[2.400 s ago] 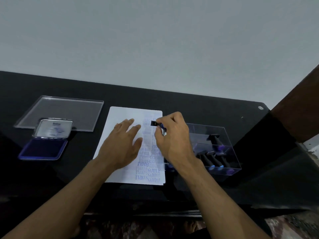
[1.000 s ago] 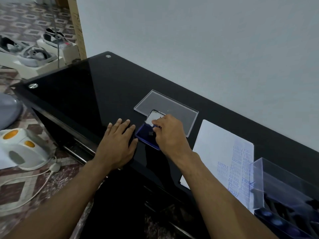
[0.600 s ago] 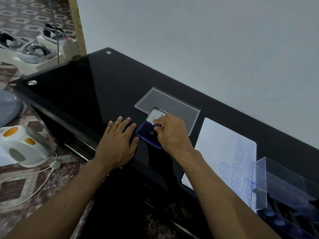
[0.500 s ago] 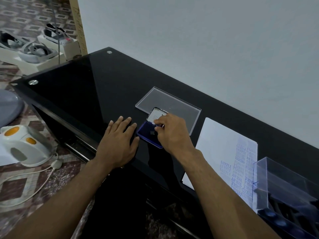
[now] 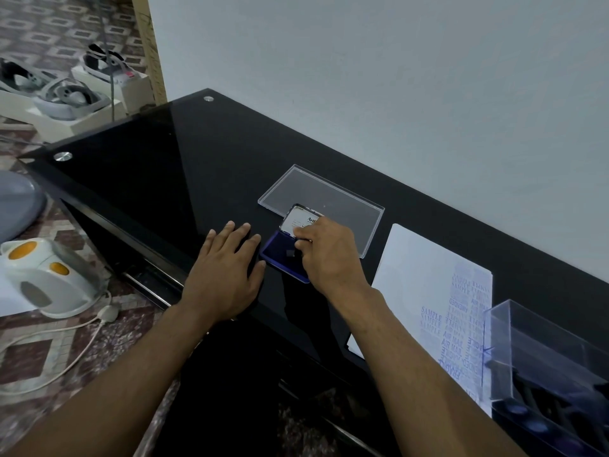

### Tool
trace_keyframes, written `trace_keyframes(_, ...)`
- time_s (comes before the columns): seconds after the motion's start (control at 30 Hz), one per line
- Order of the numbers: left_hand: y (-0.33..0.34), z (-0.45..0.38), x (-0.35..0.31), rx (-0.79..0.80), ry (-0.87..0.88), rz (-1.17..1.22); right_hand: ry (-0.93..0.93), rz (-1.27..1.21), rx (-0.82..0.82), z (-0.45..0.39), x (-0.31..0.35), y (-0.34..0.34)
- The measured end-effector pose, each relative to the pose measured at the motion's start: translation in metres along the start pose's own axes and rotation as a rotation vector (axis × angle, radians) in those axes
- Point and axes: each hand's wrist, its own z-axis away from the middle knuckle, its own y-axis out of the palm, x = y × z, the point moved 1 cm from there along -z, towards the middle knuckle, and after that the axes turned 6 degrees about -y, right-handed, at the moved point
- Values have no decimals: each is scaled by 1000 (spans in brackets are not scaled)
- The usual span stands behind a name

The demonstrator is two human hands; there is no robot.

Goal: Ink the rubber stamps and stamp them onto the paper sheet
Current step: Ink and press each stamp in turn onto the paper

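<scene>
Head | right hand (image 5: 329, 255) holds stamp (image 5: 290, 253) on ink pad (image 5: 276, 250) | left hand (image 5: 224, 272) flat on table (image 5: 148, 166)

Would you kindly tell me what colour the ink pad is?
The ink pad is dark blue-violet, seen best in the head view, the only one.

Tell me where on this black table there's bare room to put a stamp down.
Free: the wide black table stretch left of the left hand and clear lid; also the strip between the ink pad and paper sheet. Crowded: around the right hand on the pad, and the stamp box at the paper's edge.
</scene>
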Motion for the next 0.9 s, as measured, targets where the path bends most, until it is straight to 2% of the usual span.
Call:
trace_keyframes(0.3,-1,0,-1,-2,2,1,38,-36,7,3,-1,0)
trace_keyframes(0.43,-2,1,-1,0,1,3,19,-159,100,5,-1,-2)
trace_keyframes(0.9,-5,0,-1,37,-6,11,16,-87,36,6,-1,1)
